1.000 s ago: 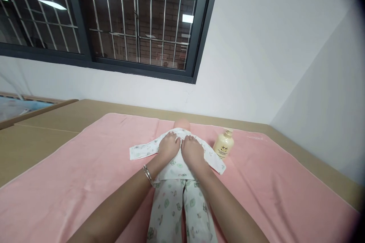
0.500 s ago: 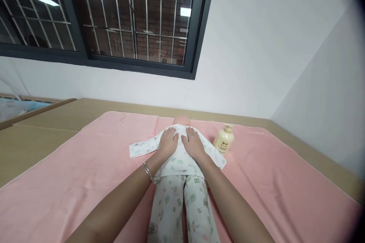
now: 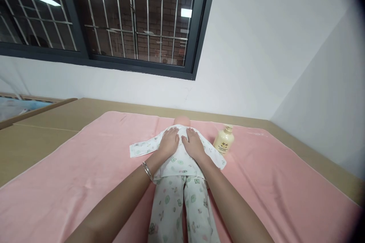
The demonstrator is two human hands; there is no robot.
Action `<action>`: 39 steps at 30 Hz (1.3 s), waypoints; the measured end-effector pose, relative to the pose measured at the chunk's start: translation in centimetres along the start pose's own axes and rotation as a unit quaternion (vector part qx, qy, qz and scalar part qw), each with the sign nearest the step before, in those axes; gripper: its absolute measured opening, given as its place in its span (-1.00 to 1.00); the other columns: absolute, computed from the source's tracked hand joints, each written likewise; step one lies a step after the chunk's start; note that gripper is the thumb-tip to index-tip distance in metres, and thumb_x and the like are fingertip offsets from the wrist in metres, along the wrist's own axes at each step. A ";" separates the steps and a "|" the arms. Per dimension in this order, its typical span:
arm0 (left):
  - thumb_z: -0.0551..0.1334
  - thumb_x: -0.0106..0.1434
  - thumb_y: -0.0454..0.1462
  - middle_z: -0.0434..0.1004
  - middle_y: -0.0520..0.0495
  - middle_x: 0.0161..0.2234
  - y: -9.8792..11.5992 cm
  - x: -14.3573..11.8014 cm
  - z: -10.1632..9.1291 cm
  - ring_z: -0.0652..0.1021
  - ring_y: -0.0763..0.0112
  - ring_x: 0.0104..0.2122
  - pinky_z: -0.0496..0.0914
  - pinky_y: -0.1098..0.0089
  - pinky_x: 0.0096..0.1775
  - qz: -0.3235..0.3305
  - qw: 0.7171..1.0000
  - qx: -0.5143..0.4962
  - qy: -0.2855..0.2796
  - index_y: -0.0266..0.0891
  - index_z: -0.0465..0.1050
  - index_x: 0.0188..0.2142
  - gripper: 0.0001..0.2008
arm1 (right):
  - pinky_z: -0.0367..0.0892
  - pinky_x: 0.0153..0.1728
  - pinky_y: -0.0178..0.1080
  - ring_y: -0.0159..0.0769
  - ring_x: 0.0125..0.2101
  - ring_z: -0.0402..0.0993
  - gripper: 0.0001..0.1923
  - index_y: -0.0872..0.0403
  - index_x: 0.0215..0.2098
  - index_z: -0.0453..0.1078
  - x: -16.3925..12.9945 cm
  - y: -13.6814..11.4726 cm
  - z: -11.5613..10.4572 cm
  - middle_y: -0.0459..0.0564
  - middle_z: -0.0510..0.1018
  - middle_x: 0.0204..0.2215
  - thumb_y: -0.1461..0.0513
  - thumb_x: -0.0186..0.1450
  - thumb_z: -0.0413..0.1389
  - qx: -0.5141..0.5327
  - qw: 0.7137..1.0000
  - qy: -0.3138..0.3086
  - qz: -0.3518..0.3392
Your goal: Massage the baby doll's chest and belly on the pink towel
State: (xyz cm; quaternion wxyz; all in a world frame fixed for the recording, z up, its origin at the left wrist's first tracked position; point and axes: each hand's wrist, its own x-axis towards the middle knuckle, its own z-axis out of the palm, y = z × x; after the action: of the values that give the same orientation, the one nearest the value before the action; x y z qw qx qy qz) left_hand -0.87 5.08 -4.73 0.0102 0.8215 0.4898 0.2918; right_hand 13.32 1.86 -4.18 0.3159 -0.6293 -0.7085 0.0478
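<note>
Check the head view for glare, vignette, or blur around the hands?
Head view: dark vignette in the right corners; ceiling lights mirrored in the window; straight edges bow from lens distortion. Left hand, right hand and doll are evenly lit and sharp, with soft shadows; the bottle has no harsh glare.

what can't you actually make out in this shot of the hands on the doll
Head view, the only one:
- Doll: its head shows only as a sliver beyond the white top; no face visible.
- Its legs are cut off by the bottom edge.
- Cloth under the left hand and right hand is covered by the flat palms.
- Bottle: label print too small to read.
</note>
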 end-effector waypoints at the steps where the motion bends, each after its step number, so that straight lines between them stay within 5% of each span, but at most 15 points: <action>1: -0.08 0.36 -0.33 0.37 -0.26 0.17 0.4 -0.1 -0.4 0.33 0.22 0.20 0.12 0.17 0.24 -0.007 1.000 0.013 -0.004 -0.39 0.33 0.12 -0.58 | -0.10 0.26 -0.08 -0.10 0.28 0.04 -0.46 0.25 0.23 0.21 0.0 0.1 0.0 0.24 0.22 0.25 0.12 0.38 -0.12 0.000 1.000 0.000 -0.002; 8: -0.03 0.33 -0.34 0.58 -0.26 -0.13 3.8 -1.0 -3.5 0.57 0.18 -0.10 0.41 0.27 -0.07 -0.056 0.994 0.068 -0.060 -0.33 0.49 -0.13 -0.67 | -0.07 0.26 -0.08 -0.10 0.26 0.07 -0.48 0.24 0.22 0.22 0.3 1.1 0.1 0.20 0.27 0.22 0.14 0.38 -0.10 0.019 0.999 0.003 -0.039; 14: -0.03 0.32 -0.33 0.59 -0.26 -0.21 5.2 -1.5 -3.8 0.59 0.17 -0.18 0.43 0.28 -0.18 -0.080 0.992 0.076 -0.065 -0.34 0.50 -0.19 -0.68 | -0.10 0.28 -0.09 -0.13 0.29 0.03 -0.45 0.27 0.27 0.15 0.2 1.1 0.0 0.19 0.20 0.27 0.15 0.40 -0.14 -0.016 0.999 -0.006 -0.048; 18: -0.06 0.34 -0.31 0.60 -0.19 -0.17 4.1 -1.2 -3.5 0.58 0.24 -0.16 0.41 0.32 -0.11 -0.085 0.993 0.061 -0.052 -0.30 0.50 -0.18 -0.66 | -0.05 0.25 -0.09 -0.13 0.25 0.11 -0.52 0.22 0.22 0.24 -0.5 -0.7 -0.4 0.17 0.29 0.22 0.21 0.43 -0.22 -0.083 0.995 -0.001 -0.056; 22: -0.03 0.36 -0.25 0.49 -0.22 0.05 1.8 -0.5 -2.2 0.44 0.20 0.10 0.28 0.25 0.12 -0.054 0.998 0.022 -0.024 -0.29 0.47 -0.05 -0.64 | 0.00 0.21 -0.07 -0.06 0.18 0.22 -0.53 0.31 0.16 0.30 -1.8 -3.2 -0.1 0.31 0.38 0.13 0.24 0.43 -0.22 -0.158 0.987 0.024 -0.029; 27: -0.02 0.36 -0.20 0.32 -0.25 0.20 -0.4 -0.1 -0.3 0.28 0.17 0.23 0.13 0.17 0.23 -0.052 0.998 -0.032 -0.008 -0.36 0.34 0.13 -0.56 | -0.06 0.23 0.00 0.02 0.22 0.16 -0.54 0.34 0.17 0.27 -3.0 -4.9 0.3 0.39 0.33 0.15 0.28 0.37 -0.12 -0.162 0.987 -0.006 -0.015; 39: 0.01 0.36 -0.16 0.35 -0.27 0.18 -0.4 -0.2 0.9 0.31 0.14 0.21 0.15 0.11 0.23 -0.043 0.997 -0.045 0.041 -0.36 0.32 0.13 -0.55 | -0.08 0.27 -0.09 -0.12 0.32 -0.06 -0.47 0.17 0.25 0.22 0.3 0.7 0.1 0.11 0.16 0.29 0.11 0.39 -0.13 0.035 0.999 0.003 0.009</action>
State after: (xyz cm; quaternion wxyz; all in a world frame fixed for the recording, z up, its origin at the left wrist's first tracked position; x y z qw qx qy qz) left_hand -0.83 5.34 -5.67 0.0393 0.7854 0.5115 0.3464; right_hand 13.84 2.32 -4.49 0.3399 -0.6243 -0.6995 0.0736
